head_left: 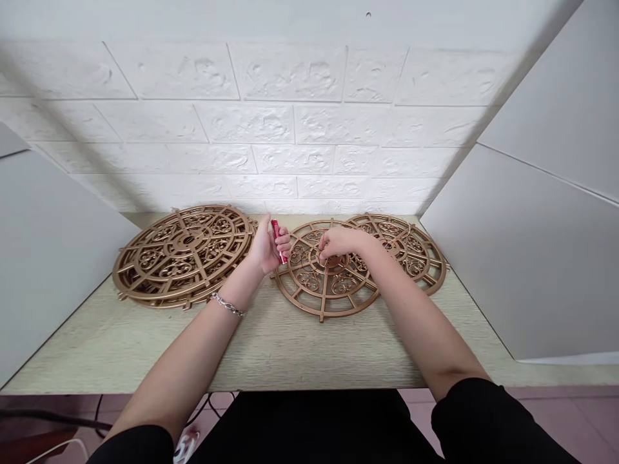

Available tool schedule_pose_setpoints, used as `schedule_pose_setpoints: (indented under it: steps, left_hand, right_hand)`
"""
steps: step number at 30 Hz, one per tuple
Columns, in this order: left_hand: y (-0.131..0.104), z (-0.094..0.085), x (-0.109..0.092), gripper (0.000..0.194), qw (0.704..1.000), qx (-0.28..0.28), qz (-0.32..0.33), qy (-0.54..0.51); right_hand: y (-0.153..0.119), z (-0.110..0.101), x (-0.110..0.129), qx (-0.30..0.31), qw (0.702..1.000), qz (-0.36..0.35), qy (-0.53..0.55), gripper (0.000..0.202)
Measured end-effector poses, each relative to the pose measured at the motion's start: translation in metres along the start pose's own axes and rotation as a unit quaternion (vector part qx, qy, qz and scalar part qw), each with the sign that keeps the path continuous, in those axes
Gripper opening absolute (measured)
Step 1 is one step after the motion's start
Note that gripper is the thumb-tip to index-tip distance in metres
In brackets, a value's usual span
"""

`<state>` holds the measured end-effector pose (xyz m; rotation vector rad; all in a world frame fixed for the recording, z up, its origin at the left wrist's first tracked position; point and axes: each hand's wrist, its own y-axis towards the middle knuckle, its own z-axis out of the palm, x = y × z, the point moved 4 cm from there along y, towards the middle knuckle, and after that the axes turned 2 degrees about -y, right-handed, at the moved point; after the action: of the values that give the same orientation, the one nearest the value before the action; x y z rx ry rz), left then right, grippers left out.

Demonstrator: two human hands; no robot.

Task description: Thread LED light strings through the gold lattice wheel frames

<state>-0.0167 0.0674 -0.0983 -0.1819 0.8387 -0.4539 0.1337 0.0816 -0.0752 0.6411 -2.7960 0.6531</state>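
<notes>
At the fingertips of the right hand [336, 242], bent downward, we cannot tell whether the tips meet or pinch something thin. They sit over the hub of the front disc [324, 296], an openwork bronze-coloured round with spokes and scrolls, so for this piece the right hand is the nearer one, with the hub directly beneath its fingers. The left hand [269, 250] is just beside that disc's left rim, its fingers wrapped round a red tube [277, 235]. We see the tube's long axis nearly upright in the view, its top leaning slightly left; from the right hand's fingers it lies to the left, the hub side of the disc between.

Further out, we find a right disc [414, 265] of the same pattern behind and to the right, partly overlapped by the front one and crossed by the right forearm. Left of the left hand, a stack of discs [198, 247] lies flat, several layers deep. We see no container: all these pieces rest on the pale counter [333, 354], before a white brick-pattern wall [271, 122].
</notes>
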Motion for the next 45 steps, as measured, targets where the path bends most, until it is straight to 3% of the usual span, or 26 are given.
schedule_pose_setpoints:
  steps: [5, 13, 21, 29, 34, 39, 45]
  left_hand:
    - [0.003, -0.001, 0.004, 0.031, 0.997, -0.031, 0.007, 0.073]
    - [0.002, -0.002, 0.005, 0.025, 0.987, -0.056, 0.036, 0.143]
    - [0.004, -0.003, 0.007, 0.021, 0.977, -0.033, 0.051, 0.203]
    - [0.007, -0.004, 0.011, 0.01, 0.962, -0.048, 0.052, 0.264]
    - [0.007, -0.004, 0.011, 0.011, 0.958, -0.053, 0.059, 0.275]
    - [0.003, 0.001, 0.011, 0.015, 0.966, -0.027, 0.034, 0.256]
    - [0.003, 0.004, 0.011, 0.021, 0.96, 0.011, 0.068, 0.271]
  right_hand:
    - [0.005, 0.004, 0.008, -0.036, 0.999, -0.015, -0.011, 0.017]
    - [-0.006, -0.007, 0.014, -0.071, 0.996, -0.051, 0.023, 0.015]
    - [-0.019, -0.02, 0.015, -0.082, 0.986, -0.112, 0.094, 0.019]
    - [-0.025, -0.024, 0.018, -0.067, 0.958, -0.176, 0.217, 0.015]
    - [-0.031, -0.031, 0.019, -0.071, 0.923, -0.191, 0.327, 0.014]
    - [-0.036, -0.038, 0.016, -0.104, 0.891, -0.195, 0.396, 0.011]
    - [-0.047, -0.046, 0.022, -0.123, 0.872, -0.208, 0.425, 0.007]
